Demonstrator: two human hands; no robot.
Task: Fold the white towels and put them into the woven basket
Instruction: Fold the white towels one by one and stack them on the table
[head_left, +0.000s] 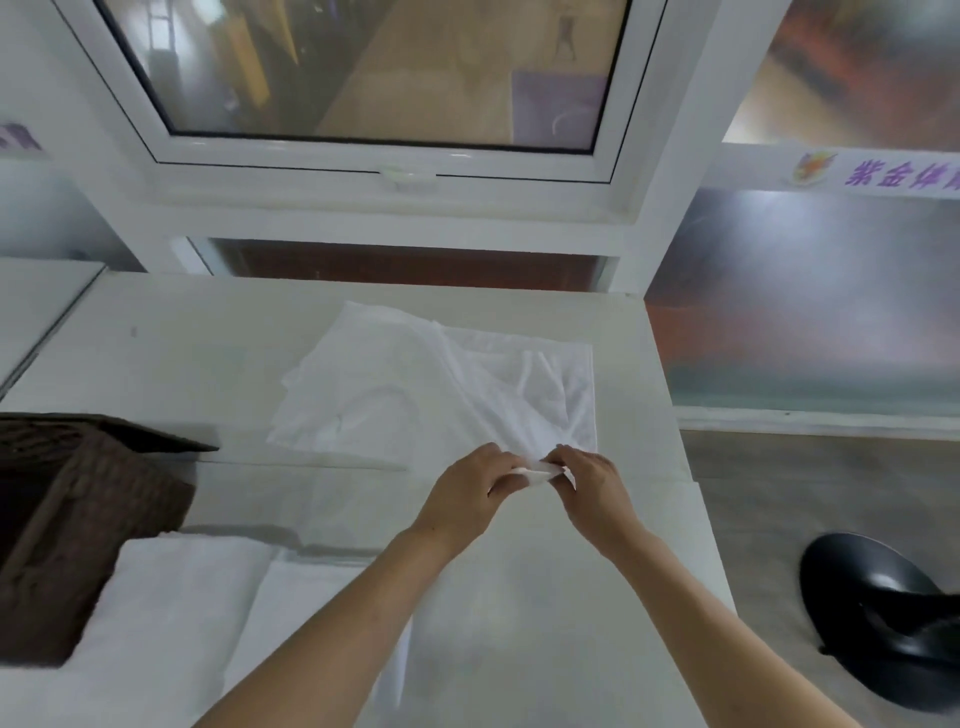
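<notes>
A rumpled white towel lies spread on the white table, over another towel beneath it. My left hand and my right hand meet at its near edge, both pinching the same small bunch of cloth between the fingertips. The dark brown woven basket stands at the left edge of the table. Folded white towels lie stacked at the near left, beside the basket.
A white-framed window and wall rise behind the table. The table's right edge drops to a wooden floor, where a black stool seat stands at the lower right.
</notes>
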